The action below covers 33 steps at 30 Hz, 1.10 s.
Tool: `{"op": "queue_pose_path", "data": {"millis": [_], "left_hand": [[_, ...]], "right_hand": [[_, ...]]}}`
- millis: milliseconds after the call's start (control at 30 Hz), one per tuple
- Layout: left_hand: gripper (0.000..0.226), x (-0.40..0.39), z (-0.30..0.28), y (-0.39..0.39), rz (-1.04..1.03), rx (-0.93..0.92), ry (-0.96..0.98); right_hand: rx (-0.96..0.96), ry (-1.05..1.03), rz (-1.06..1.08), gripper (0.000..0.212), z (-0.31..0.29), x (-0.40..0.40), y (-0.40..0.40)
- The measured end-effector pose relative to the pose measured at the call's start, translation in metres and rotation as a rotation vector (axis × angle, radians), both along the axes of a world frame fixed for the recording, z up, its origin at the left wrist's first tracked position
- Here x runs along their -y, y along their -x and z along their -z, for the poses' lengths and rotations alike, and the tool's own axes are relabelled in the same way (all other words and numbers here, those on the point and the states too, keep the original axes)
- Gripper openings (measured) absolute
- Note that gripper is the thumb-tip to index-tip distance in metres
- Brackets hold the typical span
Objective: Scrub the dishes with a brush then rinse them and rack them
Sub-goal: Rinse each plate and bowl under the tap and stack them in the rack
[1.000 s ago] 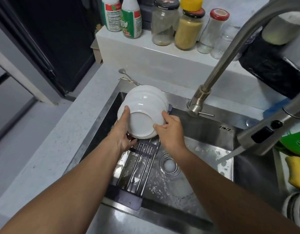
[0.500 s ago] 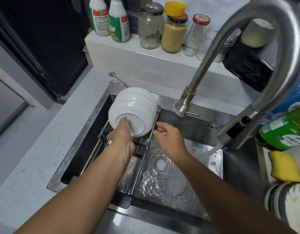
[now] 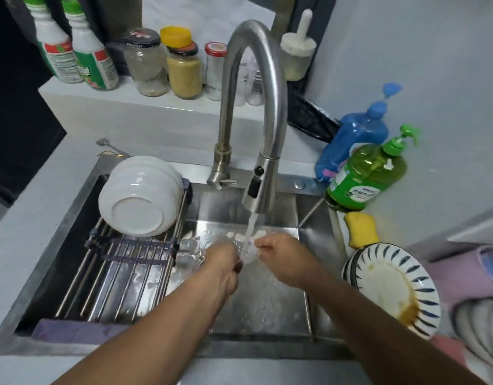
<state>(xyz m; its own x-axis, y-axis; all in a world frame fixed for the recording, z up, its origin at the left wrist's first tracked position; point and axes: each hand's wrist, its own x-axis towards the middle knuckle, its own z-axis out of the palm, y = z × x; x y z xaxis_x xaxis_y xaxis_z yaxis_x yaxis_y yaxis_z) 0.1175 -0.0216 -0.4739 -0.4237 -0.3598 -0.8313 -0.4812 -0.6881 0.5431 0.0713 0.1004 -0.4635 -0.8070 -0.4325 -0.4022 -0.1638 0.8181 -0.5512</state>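
While water runs over them, I log my left hand point(image 3: 221, 261) and right hand point(image 3: 278, 257), fingers loosely curled, holding nothing. Next right: blue-striped white ceramic plate point(image 3: 392, 287), sauce-stained, on a stack beside the sink; likely slick, breakable, best gripped at opposite rim edges. Farther left: ribbed white ceramic bowls point(image 3: 139, 195), upturned on steel roll-up rack point(image 3: 123, 273).

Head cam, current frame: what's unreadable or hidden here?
- Fingertips of left hand and right hand: blurred by the water stream; whether they hold anything is unclear.
- White bowls on the rack: nested, count unclear.
- Dirty plate: lower rim motion-blurred.
- Green soap bottle: label too small.
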Motion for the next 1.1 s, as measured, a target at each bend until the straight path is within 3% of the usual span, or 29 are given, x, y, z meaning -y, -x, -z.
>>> {"op": "queue_pose_path", "data": {"millis": [133, 400, 533, 700, 800, 933, 1100], "left_hand": [[0.031, -0.044, -0.002, 0.003, 0.140, -0.012, 0.003], [0.024, -0.121, -0.004, 0.022, 0.564, -0.128, -0.059], [0.013, -0.160, -0.010, 0.033, 0.814, -0.231, 0.196], [0.034, -0.183, -0.007, 0.043, 1.162, -0.276, 0.780], [0.034, -0.186, -0.004, 0.049, 1.290, -0.250, 1.005], [0.026, -0.190, -0.003, 0.057, 1.403, -0.216, 1.136], [0.018, -0.185, -0.008, 0.063, 1.476, -0.226, 1.155]], "right_hand": [[-0.084, -0.068, -0.008, 0.035, -0.019, -0.042, 0.002], [-0.200, -0.064, 0.178, 0.022, -0.044, -0.111, 0.014], [-0.234, -0.049, 0.269, 0.017, -0.051, -0.138, 0.016], [-0.256, -0.040, 0.387, 0.021, -0.051, -0.164, 0.021], [-0.246, -0.049, 0.402, 0.020, -0.049, -0.172, 0.023], [-0.234, -0.051, 0.430, 0.018, -0.047, -0.179, 0.025], [-0.239, -0.076, 0.406, 0.016, -0.050, -0.178, 0.030]]}}
